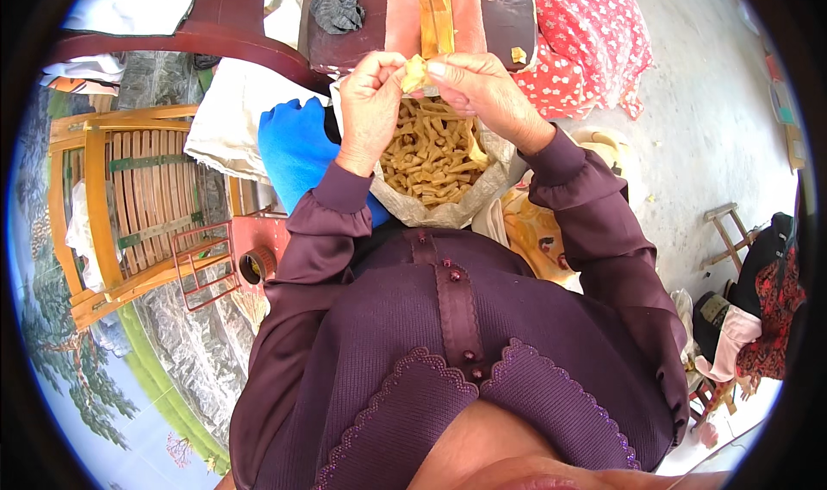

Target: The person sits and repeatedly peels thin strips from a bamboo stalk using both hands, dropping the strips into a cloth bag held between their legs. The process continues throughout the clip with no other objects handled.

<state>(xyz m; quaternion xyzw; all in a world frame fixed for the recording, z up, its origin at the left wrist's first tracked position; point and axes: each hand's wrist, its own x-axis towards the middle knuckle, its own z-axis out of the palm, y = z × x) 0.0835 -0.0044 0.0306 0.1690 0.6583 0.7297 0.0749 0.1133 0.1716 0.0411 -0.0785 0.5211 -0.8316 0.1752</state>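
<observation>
Pinched between both hands is a small, pale yellow, crumpled piece (pixel 414 73); its exact kind is not clear. My left hand (pixel 367 115) has thumb and fingers closed on its left side. From the other side, my right hand (pixel 495 100) grips it with thumb and forefinger. Just below the hands stands an open whitish woven sack (pixel 412 207), full of brownish-yellow, knobbly, finger-shaped pieces (pixel 435 158). Beyond my fingers a narrow wooden piece (pixel 433 29), with a thin dark strip along it, rests over a pink cloth (pixel 401 12) on a dark seat.
A grey crumpled cloth (pixel 336 9) and a small yellow scrap (pixel 518 55) lie on the dark seat (pixel 504 25). Red floral fabric (pixel 586 42) hangs at the right. Blue cloth (pixel 297 150) is beside the sack. Left stands a wooden slatted chair (pixel 151 180); far right, a small wooden stool (pixel 728 236).
</observation>
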